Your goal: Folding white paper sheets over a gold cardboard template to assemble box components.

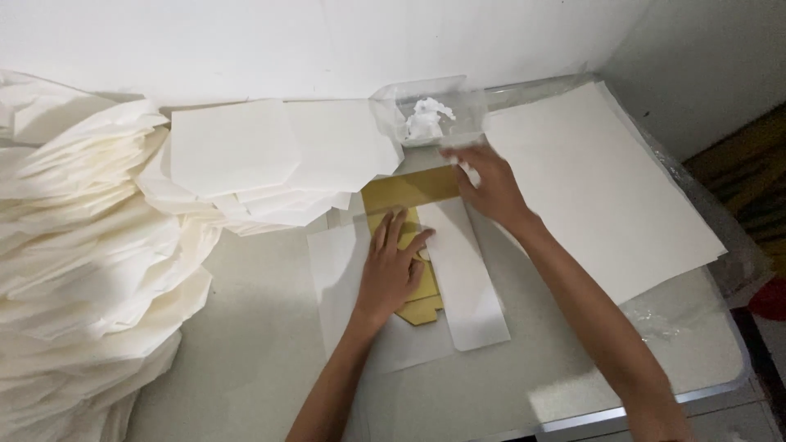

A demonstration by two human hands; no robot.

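Near the middle of the pale grey table (270,360) lies a flat gold card piece (409,196), smooth and faintly shiny, shaped as an L with one arm running toward the far wall and a notched end peeking out by the wrist. The left hand (393,266) lies flat on this gold card, fingers spread and pressed down, pinching nothing. Just right of the card a long white paper strip (467,286) with rounded near corners lies touching it, and a larger white sheet (340,278) shows beneath both. The right hand (491,188) rests at the far end of the gold card, fingers pressed down on its edge; whether they pinch it cannot be told. Beyond the card stands a clear plastic tub (426,110) holding a crumpled white lump. Right of the card lies a stack of large matte white sheets (606,188), square-cornered. Left of the card sit cut white paper pieces (246,155) with angled corners, and farther left a tall heap of soft, creased cream paper (82,270).
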